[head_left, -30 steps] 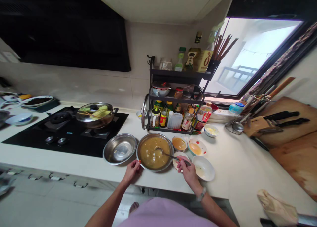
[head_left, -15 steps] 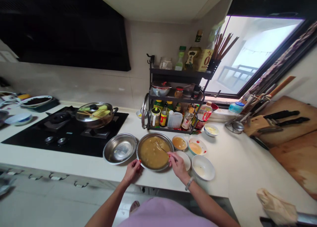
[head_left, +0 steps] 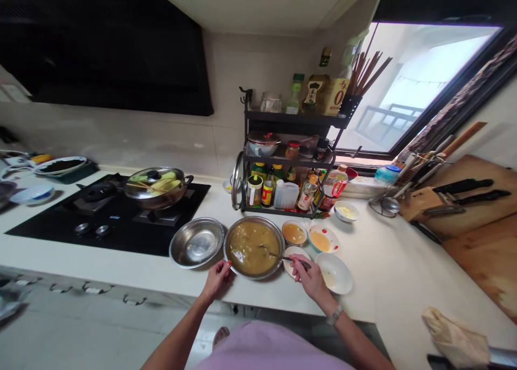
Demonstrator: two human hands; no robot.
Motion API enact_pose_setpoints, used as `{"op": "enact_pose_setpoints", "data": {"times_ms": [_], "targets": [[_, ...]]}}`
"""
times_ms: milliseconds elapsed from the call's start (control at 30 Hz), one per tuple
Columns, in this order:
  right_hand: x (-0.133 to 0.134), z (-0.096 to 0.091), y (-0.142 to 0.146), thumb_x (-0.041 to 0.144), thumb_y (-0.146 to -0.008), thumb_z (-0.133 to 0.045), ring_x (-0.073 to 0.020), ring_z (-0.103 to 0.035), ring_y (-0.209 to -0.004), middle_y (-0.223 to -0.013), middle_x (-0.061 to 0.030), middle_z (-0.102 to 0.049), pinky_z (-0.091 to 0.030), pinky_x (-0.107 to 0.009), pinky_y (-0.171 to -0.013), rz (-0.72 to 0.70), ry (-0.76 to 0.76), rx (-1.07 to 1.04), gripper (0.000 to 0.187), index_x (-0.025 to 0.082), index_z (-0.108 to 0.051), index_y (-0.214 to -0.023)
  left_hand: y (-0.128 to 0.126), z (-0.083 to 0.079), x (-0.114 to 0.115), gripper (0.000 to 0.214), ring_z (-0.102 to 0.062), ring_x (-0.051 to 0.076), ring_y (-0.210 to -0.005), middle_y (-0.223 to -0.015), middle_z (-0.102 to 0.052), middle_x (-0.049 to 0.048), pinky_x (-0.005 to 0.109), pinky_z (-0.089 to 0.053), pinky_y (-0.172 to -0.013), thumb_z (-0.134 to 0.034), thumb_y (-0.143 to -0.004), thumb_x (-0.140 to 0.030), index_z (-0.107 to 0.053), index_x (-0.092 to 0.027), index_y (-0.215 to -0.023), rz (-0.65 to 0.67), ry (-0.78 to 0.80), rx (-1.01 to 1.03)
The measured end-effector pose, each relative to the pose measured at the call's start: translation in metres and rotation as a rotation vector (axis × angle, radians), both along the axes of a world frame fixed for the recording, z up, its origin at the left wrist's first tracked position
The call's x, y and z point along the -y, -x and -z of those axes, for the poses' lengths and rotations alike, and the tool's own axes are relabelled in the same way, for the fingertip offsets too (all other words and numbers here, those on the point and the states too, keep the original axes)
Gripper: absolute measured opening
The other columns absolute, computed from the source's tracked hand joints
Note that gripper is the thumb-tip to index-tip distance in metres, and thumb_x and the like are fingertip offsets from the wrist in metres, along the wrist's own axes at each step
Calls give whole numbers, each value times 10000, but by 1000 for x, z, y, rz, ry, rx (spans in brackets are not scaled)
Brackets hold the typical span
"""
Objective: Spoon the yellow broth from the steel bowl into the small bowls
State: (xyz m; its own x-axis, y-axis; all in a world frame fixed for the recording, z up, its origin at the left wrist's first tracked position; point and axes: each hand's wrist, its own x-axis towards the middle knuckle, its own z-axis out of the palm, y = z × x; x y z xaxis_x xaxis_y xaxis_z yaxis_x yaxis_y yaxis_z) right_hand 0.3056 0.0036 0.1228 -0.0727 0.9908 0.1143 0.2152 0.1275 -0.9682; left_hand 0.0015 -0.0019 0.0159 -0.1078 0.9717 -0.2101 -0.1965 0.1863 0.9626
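A metal basin (head_left: 229, 263) full of brownish, cloudy liquid stands on the counter in front of me. My left hand (head_left: 218, 277) pinches its rim at the lower left. In my right hand (head_left: 310, 277) is the handle of a spoon (head_left: 280, 257), whose bowl end dips into the liquid near the middle. The hand itself is over the small plates right of the basin. A second metal basin (head_left: 197, 243), with nothing but a little residue in it, touches or nearly touches the first on the left.
Right of the basin sit a white plate (head_left: 291, 270), a white bowl (head_left: 341, 276) and small bowls of orange liquid (head_left: 294, 232). Behind stands a black spice rack (head_left: 278, 211). A lidded pan (head_left: 157, 197) rests on the stove (head_left: 133, 235). A knife block (head_left: 420, 203) is far right.
My right hand has moved right and slightly down, drawing the spoon across the liquid toward the basin's right side. My left hand stays at the rim.
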Motion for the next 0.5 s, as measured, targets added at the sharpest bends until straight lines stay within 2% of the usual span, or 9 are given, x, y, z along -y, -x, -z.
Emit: {"op": "enact_pose_setpoints", "data": {"times_ms": [133, 233, 367, 500], "targets": [[4, -7, -11, 517, -835, -544, -125, -541, -463, -652, -30, -622, -499, -253, -440, 93, -83, 32, 405, 172, -695, -982, 0, -2, 0, 527, -398, 84, -407, -459, -423, -62, 215, -373, -406, -668, -638, -655, -450, -184, -551, 0, 4, 1], [6, -5, -13, 512, -842, -542, -124, -546, -477, -676, -33, -627, -503, -255, -458, 141, -110, 26, 404, 169, -684, -1002, 0, -4, 1, 527, -397, 83, -408, -456, -413, -65, 214, -371, -408, -671, -638, -651, -440, -186, -546, 4, 4, 4], [6, 6, -9, 564, -821, -551, -136, -546, -455, -592, -15, -598, -505, -277, -468, 165, -42, -42, 458, 152, -679, -974, -2, -7, 1, 532, -391, 82, -403, -456, -410, -66, 214, -367, -404, -669, -631, -661, -441, -187, -549, 3, 18, 1], [4, 11, -7, 627, -760, -592, -162, -557, -450, -541, -10, -587, -485, -282, -422, 270, 62, -180, 526, 140, -666, -947, -2, -7, 1, 541, -385, 80, -402, -448, -413, -62, 211, -361, -408, -660, -629, -672, -445, -185, -538, -12, 8, -16]]}}
